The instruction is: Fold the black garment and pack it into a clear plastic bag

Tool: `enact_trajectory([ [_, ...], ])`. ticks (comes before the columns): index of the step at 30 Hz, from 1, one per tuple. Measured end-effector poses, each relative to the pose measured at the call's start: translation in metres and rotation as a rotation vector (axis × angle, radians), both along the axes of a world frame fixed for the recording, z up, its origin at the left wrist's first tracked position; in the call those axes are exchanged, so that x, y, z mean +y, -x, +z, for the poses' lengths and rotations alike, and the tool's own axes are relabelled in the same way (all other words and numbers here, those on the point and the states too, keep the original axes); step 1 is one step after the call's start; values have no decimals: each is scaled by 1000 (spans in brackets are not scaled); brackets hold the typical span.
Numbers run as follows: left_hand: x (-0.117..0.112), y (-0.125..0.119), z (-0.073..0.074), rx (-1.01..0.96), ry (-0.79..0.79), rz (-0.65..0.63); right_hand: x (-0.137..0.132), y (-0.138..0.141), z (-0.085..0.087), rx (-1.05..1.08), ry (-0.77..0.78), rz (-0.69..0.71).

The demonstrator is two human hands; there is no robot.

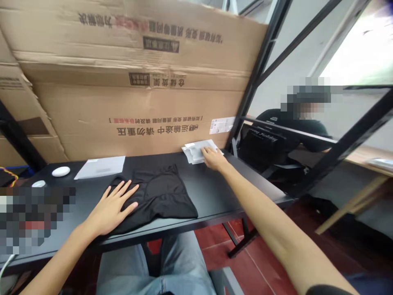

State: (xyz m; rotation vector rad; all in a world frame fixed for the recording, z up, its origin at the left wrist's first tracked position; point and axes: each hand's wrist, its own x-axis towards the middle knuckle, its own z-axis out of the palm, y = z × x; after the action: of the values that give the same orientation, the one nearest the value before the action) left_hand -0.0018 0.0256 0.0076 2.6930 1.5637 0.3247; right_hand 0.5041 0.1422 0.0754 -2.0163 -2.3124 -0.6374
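Spread wide, left hand (112, 209) lies palm down on the near-left part of a folded black garment (159, 196), fingers apart, not gripping the cloth, wrist bent back, forearm coming in from the bottom left. Right hand (213, 158) has its fingers pressed together on top of a small stack of white packets (192, 152); can't tell if the thumb pinches them. Right arm reaches nearly straight across the table from the bottom right, hand angled toward the far edge.

Head view: the garment sits on a black table (215, 188), near the front edge, between the hands but closer to the left one. The packets are at the far right of the table, against a large flattened cardboard box (138, 102) standing upright behind it, printed text upside down. A flat white sheet (100, 167) lies beyond the garment, well apart from the packets. Two round white discs (60, 171) sit further left, near the blurred patch. Jeans (156, 262) show below the table edge. Right of a black metal shelf frame (259, 78), another person (273, 123) in a black top sits apart from the table.
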Motion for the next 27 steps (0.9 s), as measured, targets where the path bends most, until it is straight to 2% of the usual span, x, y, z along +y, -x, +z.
enact_trajectory([
  [5,2,0,-3,-7,-8,-10,-10,1,11,-62,-45,-8],
  [10,2,1,-5,-26,-18,-25,-25,8,41,-69,-162,-36],
  [13,2,-1,-2,-73,-34,-24,-34,27,60,-60,-250,-7],
  [16,-2,-10,11,-205,-153,-22,-47,66,69,-65,-291,107],
  [19,-9,-28,33,-353,-350,-23,-68,121,58,-95,-292,294],
  [22,-16,-47,51,-356,-482,-33,-95,174,32,-163,-327,537],
  [24,-19,-56,54,-274,-511,-68,-110,199,13,-170,-316,623],
  [27,-19,-60,45,-156,-500,-122,-122,215,-6,-140,-230,683],
])
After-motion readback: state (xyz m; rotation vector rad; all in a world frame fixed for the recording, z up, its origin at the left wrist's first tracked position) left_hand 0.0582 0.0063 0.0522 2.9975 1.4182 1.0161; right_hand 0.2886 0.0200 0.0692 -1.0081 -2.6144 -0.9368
